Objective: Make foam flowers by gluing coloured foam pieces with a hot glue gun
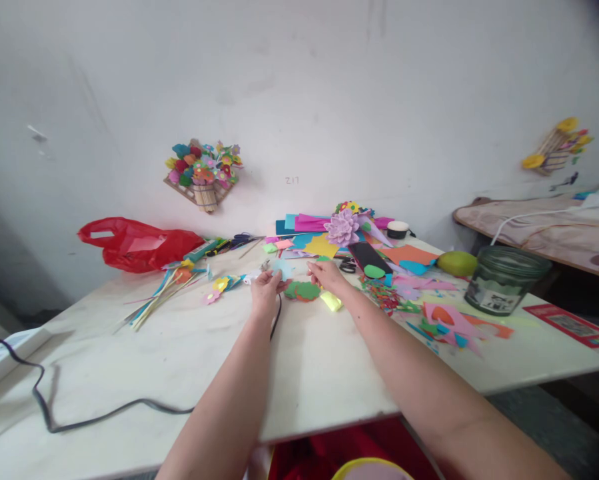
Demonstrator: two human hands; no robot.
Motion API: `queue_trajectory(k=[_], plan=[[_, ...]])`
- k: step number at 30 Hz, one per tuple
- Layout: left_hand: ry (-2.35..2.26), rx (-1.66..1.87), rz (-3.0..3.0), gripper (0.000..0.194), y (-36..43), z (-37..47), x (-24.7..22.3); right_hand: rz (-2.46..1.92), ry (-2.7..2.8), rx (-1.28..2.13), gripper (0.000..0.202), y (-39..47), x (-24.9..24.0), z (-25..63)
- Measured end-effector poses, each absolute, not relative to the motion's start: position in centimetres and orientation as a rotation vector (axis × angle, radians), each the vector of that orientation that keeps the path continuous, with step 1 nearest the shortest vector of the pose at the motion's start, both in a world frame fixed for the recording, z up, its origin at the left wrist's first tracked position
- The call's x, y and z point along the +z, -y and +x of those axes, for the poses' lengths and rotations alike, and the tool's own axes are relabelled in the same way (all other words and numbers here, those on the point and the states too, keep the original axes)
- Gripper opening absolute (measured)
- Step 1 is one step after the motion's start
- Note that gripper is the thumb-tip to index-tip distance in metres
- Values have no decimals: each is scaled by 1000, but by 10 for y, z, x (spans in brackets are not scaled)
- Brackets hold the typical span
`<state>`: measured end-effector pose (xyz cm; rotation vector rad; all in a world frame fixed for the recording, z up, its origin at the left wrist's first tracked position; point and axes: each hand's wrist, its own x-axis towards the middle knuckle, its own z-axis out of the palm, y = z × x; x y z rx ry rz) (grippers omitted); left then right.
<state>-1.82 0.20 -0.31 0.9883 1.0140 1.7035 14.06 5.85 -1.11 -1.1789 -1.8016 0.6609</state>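
Blue piece (285, 269) is up off the table (129, 360), btwn the two hands, held at its L side. L hand (266, 287) has it pinched btwn thumb & fingers. R hand (324, 275) is just beside, to the R, fingers bent in, grip narrow; can't tell if the tips meet or hold anything, too small.

Below/btwn the hands: green cutouts (302, 291) lying flat, w/ a bit of orange under the edge. Yellow piece (332, 301) is nr the R wrist. Scissors (348, 266), black handles, lie R of the R hand; phone (366, 258) next to them w/ a green oval (374, 271) on its lower end.

L of the L hand: small flowers (220, 285), pink & yellow, then thin sticks (156, 300) in a loose bunch, & the red bag (134, 247) at the back. Black cord (119, 405) runs across the L front.

Back ctr: purple flower (343, 228) by stacked colored sheets (312, 224). To the R: orange sheet (409, 255), green-yellow fruit (458, 263), then green jar (504, 280). Pink, orange & blue scraps (446, 320) lie L of the jar; red card (572, 325) at far R.

On the wall: flower basket (204, 173), L of ctr.
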Motion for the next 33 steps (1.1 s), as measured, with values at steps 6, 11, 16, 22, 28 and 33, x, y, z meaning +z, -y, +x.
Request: queue_trajectory(k=[6,11,16,22,28,33], plan=[[-1014,1716,990,26,-4,-19,-5,-1230,1871,561,29,-57,-9,139],[-1011,1728,980,27,-5,-20,-5,-1238,1867,530,31,-57,-8,140],[-1021,1725,971,27,-4,-20,-4,-1225,1847,533,34,-59,-10,141],[-1024,1725,972,29,-4,-20,-4,-1115,1722,796,17,-61,-13,135],[-1027,1726,969,29,-3,-19,-3,-1039,1712,914,26,-49,-5,135],[-1022,1732,967,29,-3,-19,-3,-967,1628,1084,38,-38,4,137]])
